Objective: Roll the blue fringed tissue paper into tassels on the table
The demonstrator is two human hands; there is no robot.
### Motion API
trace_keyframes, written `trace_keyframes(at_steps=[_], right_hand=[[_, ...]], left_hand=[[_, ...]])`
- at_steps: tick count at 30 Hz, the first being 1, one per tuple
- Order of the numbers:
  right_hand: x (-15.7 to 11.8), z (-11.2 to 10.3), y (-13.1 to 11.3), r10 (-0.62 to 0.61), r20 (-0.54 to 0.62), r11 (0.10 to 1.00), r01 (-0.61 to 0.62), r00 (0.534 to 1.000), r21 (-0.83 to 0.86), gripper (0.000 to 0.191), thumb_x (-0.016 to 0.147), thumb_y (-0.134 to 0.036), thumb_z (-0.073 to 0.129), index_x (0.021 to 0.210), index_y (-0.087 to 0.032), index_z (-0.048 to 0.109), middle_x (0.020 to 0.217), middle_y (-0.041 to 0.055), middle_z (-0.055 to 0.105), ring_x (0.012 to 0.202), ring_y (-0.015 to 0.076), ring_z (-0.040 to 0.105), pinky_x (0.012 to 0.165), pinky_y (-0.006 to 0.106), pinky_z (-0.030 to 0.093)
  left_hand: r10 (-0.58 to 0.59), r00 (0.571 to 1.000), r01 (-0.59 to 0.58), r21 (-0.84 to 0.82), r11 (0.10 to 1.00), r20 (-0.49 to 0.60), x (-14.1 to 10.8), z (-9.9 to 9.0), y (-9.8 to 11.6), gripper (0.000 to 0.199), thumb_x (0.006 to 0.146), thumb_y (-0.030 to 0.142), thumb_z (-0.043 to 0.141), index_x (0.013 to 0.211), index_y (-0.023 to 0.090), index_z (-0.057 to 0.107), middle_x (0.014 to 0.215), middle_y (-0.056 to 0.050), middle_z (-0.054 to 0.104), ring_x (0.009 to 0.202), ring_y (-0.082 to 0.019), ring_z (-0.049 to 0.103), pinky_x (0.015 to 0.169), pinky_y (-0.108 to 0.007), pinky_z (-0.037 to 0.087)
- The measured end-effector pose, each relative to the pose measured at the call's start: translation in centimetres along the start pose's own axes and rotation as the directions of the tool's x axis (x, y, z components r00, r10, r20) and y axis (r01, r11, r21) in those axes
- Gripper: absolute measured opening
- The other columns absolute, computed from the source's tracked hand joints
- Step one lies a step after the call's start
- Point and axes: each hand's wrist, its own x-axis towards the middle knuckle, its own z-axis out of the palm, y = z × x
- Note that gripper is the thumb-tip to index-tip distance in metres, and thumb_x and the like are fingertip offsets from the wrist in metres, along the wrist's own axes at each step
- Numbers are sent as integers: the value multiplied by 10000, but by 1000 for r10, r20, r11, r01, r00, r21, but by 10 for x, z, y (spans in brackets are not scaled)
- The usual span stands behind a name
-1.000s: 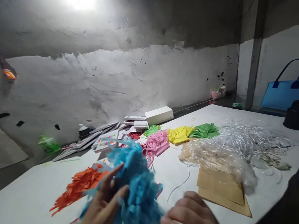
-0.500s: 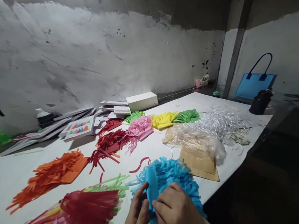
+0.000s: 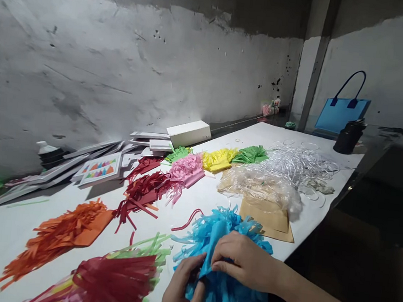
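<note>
Blue fringe bundle at the bench's near edge

The blue fringed tissue bundle [image 3: 227,272] is a fluffy, crumpled mass of thin cut strips. It sits on the white bench [image 3: 214,197], pinched from both sides, loose strips splaying outward.

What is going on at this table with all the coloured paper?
A person is working a bundle of light blue fringed tissue paper at the near edge of the white table. The right hand pinches a strip near the top of it, and the left hand holds it from below. Orange fringed paper, dark red fringed paper and pink fringed paper lie untouched farther back.
</note>
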Motion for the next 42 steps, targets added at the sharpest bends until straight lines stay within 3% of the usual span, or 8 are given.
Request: trace_keyframes(at_steps=[4, 10, 13, 18, 25, 31, 36, 42], right_hand=[[0, 0, 0, -190, 77, 905, 205, 979, -373, 158, 1027, -130, 496, 952, -145, 633, 879, 46, 700, 809, 189, 619, 817, 345, 441], [-1, 1, -7, -355, 98, 753, 347, 930, -560, 206, 999, -85, 440, 944, -172, 619, 736, 7, 601, 629, 170, 504, 753, 330, 452], [-7, 8, -8, -340, 16, 743, 279, 940, -608, 205, 947, -83, 485, 808, -189, 592, 819, 36, 641, 701, 181, 550, 930, 424, 457], [-17, 34, -11, -186, -234, 889, 62, 954, -453, 150, 927, -318, 632, 958, -171, 622, 1045, 96, 697, 941, 250, 631, 1163, 568, 309], [-17, 49, -10, -196, -398, 918, 26, 896, -395, 223, 959, -58, 477, 881, -191, 639, 882, 27, 708, 820, 174, 650, 1197, 521, 308], [-11, 31, -6, -11, -259, 989, -28, 966, -147, 102, 909, -149, 684, 828, -206, 667, 870, -16, 722, 873, 165, 677, 1199, 521, 276], [0, 9, -4, 72, -87, 997, -73, 994, 2, 153, 915, -155, 733, 782, -202, 673, 847, -50, 738, 845, 125, 685, 955, 308, 464], [1, 6, -6, -218, -54, 910, 183, 974, -371, 156, 1007, -109, 471, 1079, -142, 604, 1006, 90, 679, 895, 206, 610, 823, 337, 481]], left_hand=[[26, 1000, -26, 37, 999, 14, 2, -4, 3, 314, 912, 510, 620, 1099, 298, 757, 1063, -65, 741, 966, -249, 696, 833, -328, 563], [-6, 1000, 5, 57, 998, 15, 3, -6, 6, 290, 893, 487, 639, 1055, 285, 771, 1042, -62, 747, 972, -258, 694, 849, -336, 559], [-12, 1000, 12, 61, 998, 9, 4, -7, 5, 309, 898, 495, 629, 1071, 277, 763, 1048, -66, 749, 968, -252, 700, 857, -334, 556], [-21, 1000, 22, 53, 998, -17, 4, -6, 5, 342, 881, 525, 647, 1063, 256, 753, 1041, -75, 757, 952, -258, 712, 835, -333, 576], [17, 999, -13, 82, 997, -48, 0, -3, -1, 327, 886, 537, 654, 1069, 285, 756, 1010, -48, 759, 919, -239, 721, 819, -306, 578], [237, 970, -209, 304, 929, -58, -7, -6, -14, 290, 965, 440, 562, 1130, 286, 744, 1064, -76, 738, 918, -244, 705, 855, -353, 566], [424, 905, -391, 451, 803, 29, 1, -12, -15, 277, 1004, 379, 499, 1115, 282, 734, 1016, -87, 745, 922, -258, 698, 845, -379, 545], [493, 867, -461, 498, 735, 76, 10, -17, -14, 284, 1009, 248, 490, 1269, 273, 600, 917, -48, 748, 821, -230, 701, 802, -375, 518]])
